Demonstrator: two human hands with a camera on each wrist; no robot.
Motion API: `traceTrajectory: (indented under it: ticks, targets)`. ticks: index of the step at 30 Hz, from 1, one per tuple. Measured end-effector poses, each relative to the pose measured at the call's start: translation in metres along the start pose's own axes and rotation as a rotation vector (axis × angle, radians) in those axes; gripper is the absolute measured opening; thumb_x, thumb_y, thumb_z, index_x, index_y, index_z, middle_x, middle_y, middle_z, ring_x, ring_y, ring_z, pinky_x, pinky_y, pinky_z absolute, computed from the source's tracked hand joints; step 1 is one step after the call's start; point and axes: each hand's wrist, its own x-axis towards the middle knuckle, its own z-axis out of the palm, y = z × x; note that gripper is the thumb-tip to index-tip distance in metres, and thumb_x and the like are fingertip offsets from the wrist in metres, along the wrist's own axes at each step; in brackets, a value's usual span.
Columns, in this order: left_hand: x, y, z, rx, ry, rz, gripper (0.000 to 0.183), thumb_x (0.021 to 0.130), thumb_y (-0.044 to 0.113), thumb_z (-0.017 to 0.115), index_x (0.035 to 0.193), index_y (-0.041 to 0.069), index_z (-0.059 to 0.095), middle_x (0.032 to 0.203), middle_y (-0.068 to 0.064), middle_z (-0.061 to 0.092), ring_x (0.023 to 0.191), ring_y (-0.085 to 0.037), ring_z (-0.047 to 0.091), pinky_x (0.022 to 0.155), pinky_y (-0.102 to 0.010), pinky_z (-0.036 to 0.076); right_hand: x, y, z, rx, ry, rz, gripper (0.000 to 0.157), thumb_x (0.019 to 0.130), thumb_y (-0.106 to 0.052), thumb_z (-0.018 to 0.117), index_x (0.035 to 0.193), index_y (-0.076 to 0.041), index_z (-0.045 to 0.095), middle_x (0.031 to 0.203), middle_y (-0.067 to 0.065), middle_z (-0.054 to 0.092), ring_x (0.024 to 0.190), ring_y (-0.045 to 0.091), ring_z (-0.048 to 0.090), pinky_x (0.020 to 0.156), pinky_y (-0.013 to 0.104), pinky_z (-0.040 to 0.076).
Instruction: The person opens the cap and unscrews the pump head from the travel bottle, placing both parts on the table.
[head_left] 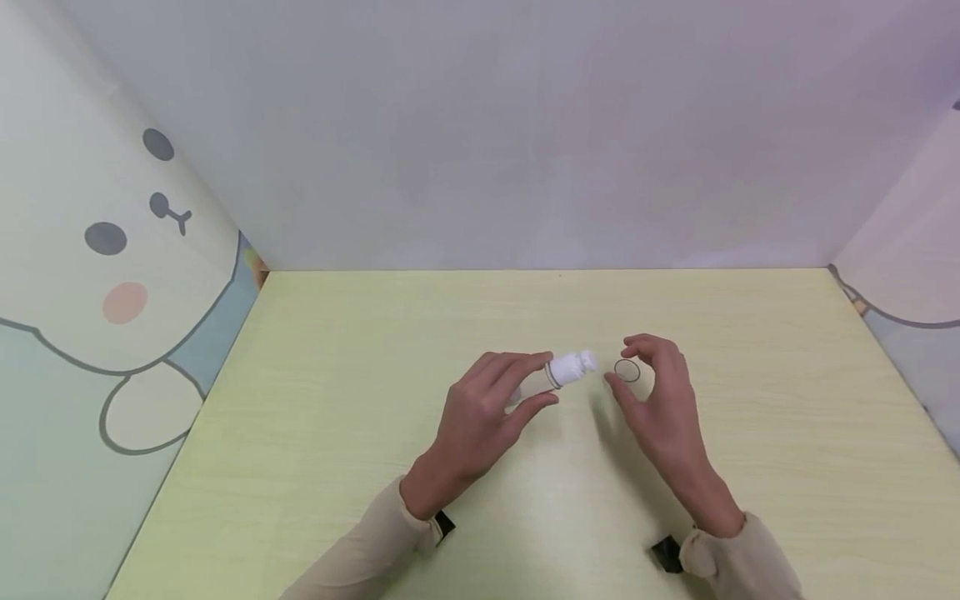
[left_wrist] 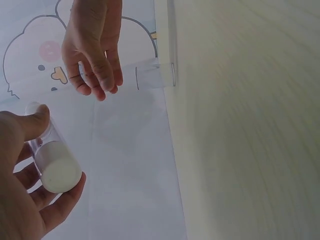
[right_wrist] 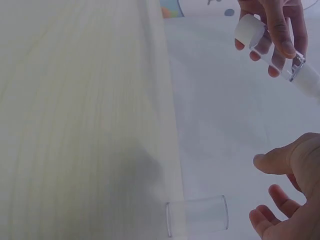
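Note:
My left hand point(head_left: 480, 408) grips a small clear pump bottle point(left_wrist: 55, 155) around its body, held tilted above the table. The bottle has a white pump top point(head_left: 573, 367) that points to the right, and a white base point(right_wrist: 249, 30) at the other end. My right hand point(head_left: 663, 408) is apart from the bottle, its thumb and fingers bent with a gap between them and nothing held. Just beside those fingers, a clear open-ended cylinder point(right_wrist: 197, 217) stands upright on the table, seen as a thin dark ring from above.
The pale wooden table point(head_left: 337, 358) ends at a plain light wall point(head_left: 525, 150) at the back. Cartoon-printed panels point(head_left: 67, 275) rise on the left and right sides. Black wrist pieces point(head_left: 667, 554) show at both sleeves.

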Motion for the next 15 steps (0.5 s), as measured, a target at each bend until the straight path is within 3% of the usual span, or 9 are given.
traceTrajectory:
  ticks: [2,6,10,15]
  targets:
    - [0.0,0.0,0.0,-0.011,0.005,-0.008,0.045,0.085,0.03,0.087,0.125,0.015,0.073,0.109,0.002,0.076,0.098,-0.014,0.071,0.079,-0.024,0.061,0.0,-0.003,-0.001,0.076,0.007,-0.024,0.044,0.079,0.017,0.08,0.114,0.007,0.055,0.128,0.019,0.059,0.122,0.021,0.056,0.107,0.005,0.039]
    - [-0.001,0.001,0.001,-0.026,0.004,-0.027,0.047,0.084,0.03,0.089,0.125,0.015,0.072,0.107,0.002,0.076,0.098,-0.013,0.071,0.079,-0.023,0.06,-0.001,-0.01,-0.002,0.257,0.004,-0.058,0.046,0.079,0.022,0.076,0.118,0.011,0.054,0.128,0.017,0.058,0.123,0.006,0.055,0.105,0.011,0.048]
    - [-0.002,0.003,0.003,-0.028,-0.009,-0.043,0.049,0.083,0.03,0.09,0.126,0.015,0.071,0.107,0.002,0.075,0.098,-0.013,0.071,0.079,-0.023,0.06,-0.002,-0.018,-0.003,0.451,-0.038,-0.043,0.047,0.082,0.025,0.071,0.124,0.013,0.052,0.13,0.008,0.057,0.124,0.009,0.058,0.101,0.018,0.055]
    - [-0.003,0.004,0.005,-0.03,0.0,-0.033,0.05,0.082,0.03,0.091,0.124,0.013,0.07,0.105,0.0,0.075,0.095,-0.012,0.071,0.075,-0.021,0.06,-0.004,-0.026,-0.005,0.701,-0.095,-0.003,0.043,0.089,0.024,0.062,0.128,0.018,0.045,0.133,0.012,0.056,0.121,0.016,0.063,0.099,0.025,0.058]
